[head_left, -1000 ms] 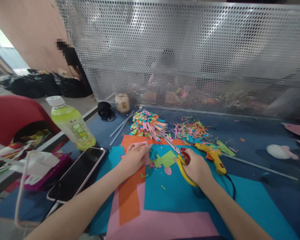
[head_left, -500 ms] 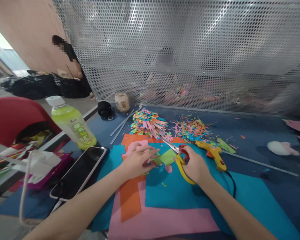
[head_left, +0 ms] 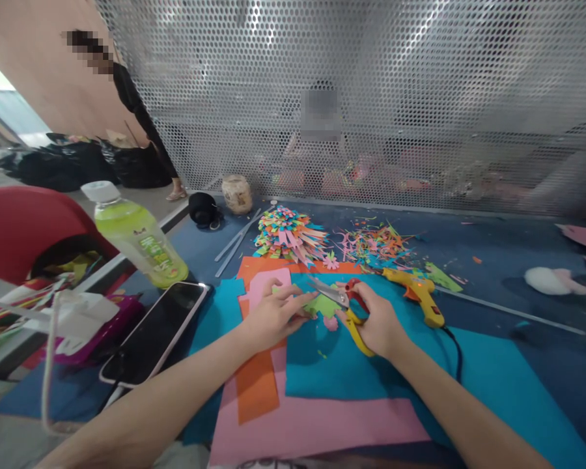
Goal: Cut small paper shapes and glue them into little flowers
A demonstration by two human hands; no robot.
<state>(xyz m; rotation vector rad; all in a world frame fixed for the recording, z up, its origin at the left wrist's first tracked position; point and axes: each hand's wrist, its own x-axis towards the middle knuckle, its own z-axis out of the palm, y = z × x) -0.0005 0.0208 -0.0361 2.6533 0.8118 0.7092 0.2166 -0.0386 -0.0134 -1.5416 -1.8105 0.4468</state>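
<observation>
My right hand (head_left: 378, 322) grips yellow and red scissors (head_left: 344, 305), blades pointing left over a light green paper piece (head_left: 325, 305). My left hand (head_left: 273, 316) pinches the left side of that green piece, fingers closed on it. Both hands work above a teal sheet (head_left: 351, 371), which lies on a pink sheet (head_left: 312, 426) and an orange sheet (head_left: 256, 387).
A yellow glue gun (head_left: 417, 294) lies right of my right hand, its cable trailing toward me. Behind are a heap of coloured paper strips (head_left: 288, 236) and scraps (head_left: 374, 244). A phone (head_left: 153, 332), green drink bottle (head_left: 137, 238) and red chair (head_left: 24, 225) stand left. Perforated metal screen (head_left: 371, 98) at the back.
The scissors swung from pointing away to pointing left, over the green piece. My left hand moved right off the pink paper and took hold of the green piece.
</observation>
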